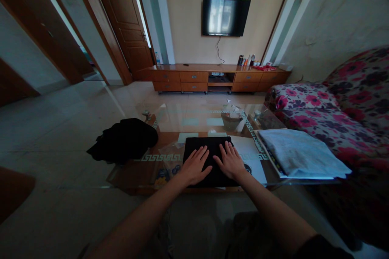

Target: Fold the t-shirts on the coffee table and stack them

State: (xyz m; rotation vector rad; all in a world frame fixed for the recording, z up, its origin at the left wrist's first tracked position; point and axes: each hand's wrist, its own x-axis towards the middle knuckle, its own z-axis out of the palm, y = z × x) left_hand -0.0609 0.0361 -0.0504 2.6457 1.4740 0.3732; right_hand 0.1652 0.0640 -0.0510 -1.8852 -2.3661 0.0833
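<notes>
Glass surface (182, 114) holds a flat black thing (211, 142) near its front, maybe folded cloth. Left hand (195, 166) and right hand (231, 162) lie spread on it, likely smoothing; next calls for gentle pressing.

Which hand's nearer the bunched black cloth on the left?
Left. The left hand lies on the flat black item, right of the bunched black cloth; the right hand is also on that item, farther right.
</notes>
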